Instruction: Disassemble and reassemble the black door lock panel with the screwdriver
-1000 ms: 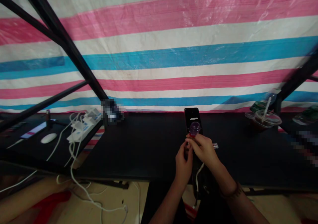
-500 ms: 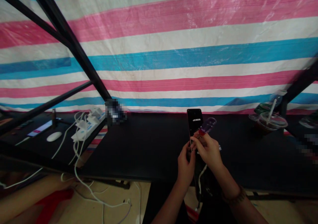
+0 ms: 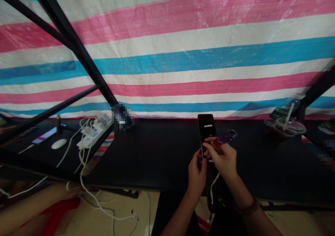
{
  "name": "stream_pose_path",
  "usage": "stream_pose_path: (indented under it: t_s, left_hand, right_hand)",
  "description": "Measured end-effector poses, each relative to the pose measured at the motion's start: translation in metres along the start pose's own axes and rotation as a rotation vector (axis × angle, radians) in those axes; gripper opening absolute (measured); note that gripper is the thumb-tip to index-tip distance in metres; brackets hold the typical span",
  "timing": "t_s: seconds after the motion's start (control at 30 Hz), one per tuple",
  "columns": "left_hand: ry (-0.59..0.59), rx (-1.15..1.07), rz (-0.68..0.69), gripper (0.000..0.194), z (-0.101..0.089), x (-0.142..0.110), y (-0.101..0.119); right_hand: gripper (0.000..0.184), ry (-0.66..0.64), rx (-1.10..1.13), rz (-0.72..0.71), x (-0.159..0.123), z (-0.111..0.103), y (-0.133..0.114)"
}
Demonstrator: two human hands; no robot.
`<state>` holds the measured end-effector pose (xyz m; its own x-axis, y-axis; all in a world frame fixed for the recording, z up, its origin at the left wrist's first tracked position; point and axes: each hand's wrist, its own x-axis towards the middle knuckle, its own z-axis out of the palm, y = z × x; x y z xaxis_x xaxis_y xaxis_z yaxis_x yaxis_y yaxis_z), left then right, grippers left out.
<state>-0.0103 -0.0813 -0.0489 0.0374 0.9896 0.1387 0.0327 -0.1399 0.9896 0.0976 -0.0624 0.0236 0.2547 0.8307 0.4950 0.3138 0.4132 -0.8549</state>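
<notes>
A black phone lies lengthwise on the black table, screen up, with a white cable running off the near edge. My left hand is closed on the phone's near left edge. My right hand pinches a small purple translucent tool with a red part; it points up and right, just right of the phone.
A lidded plastic cup with a straw and a bottle stand at the far right. On the left table are a white power strip with cables, a white mouse and another phone. A striped tarp hangs behind. Someone's arm shows at lower left.
My right hand swung the purple tool from over the phone's middle out to the right, tilting it sideways. Both hands shifted slightly toward me.
</notes>
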Motion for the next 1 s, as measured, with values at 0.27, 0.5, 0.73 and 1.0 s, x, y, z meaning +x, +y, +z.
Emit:
stream_pose_path:
  t_s: [0.27,0.5,0.73,1.0]
  left_hand:
    - [0.005,-0.022,0.015,0.045,0.000,0.000,0.003]
    - [-0.007,-0.007,0.011,0.043,0.000,0.000,0.002]
    - [-0.018,-0.008,0.015,0.042,0.000,-0.001,0.000]
    - [-0.014,-0.041,0.034,0.041,-0.002,0.002,0.000]
  right_hand:
    - [0.026,-0.192,0.078,-0.042,0.001,-0.009,0.002]
    - [0.020,-0.115,0.113,0.048,0.003,-0.002,-0.005]
    - [0.016,-0.058,0.035,-0.001,-0.001,0.000,0.000]
    - [0.021,-0.151,0.099,0.000,-0.003,0.000,0.002]
